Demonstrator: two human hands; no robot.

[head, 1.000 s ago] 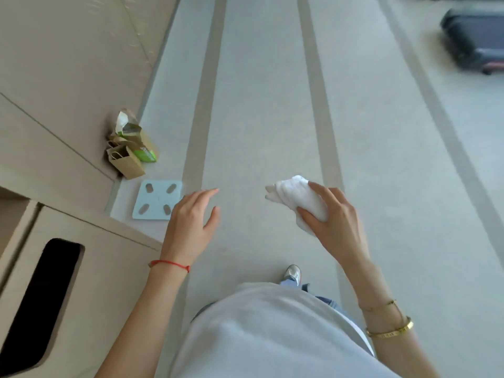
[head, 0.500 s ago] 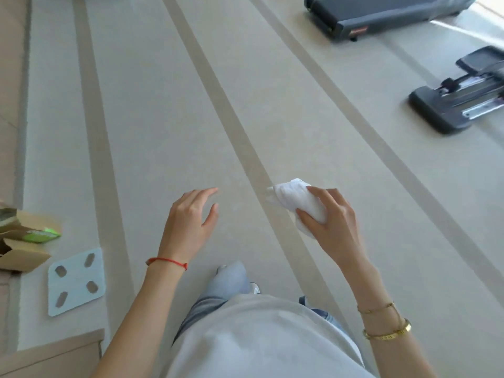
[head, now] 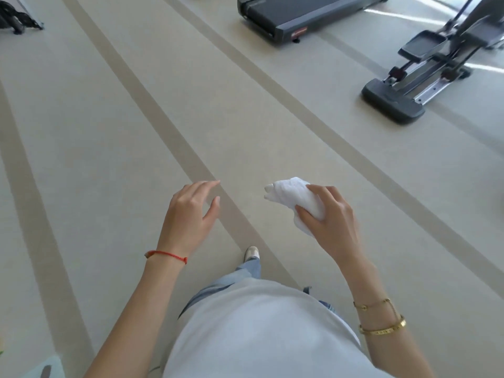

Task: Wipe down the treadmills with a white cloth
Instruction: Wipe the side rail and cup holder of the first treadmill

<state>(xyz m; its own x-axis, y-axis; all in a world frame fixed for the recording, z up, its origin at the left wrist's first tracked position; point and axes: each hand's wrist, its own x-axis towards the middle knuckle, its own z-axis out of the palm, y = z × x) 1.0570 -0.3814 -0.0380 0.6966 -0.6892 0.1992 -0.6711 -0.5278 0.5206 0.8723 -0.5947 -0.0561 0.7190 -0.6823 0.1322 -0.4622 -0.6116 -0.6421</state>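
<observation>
The right hand grips the bunched white cloth, ready for the far treadmill, while the left hand hangs relaxed and empty.

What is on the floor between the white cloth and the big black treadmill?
Nothing: in the head view, only bare striped floor lies between the white cloth in the right hand and the treadmill.

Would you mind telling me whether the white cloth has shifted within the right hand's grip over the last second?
No. The white cloth sits bunched the same way in the right hand, its tip poking past the fingers.
</observation>
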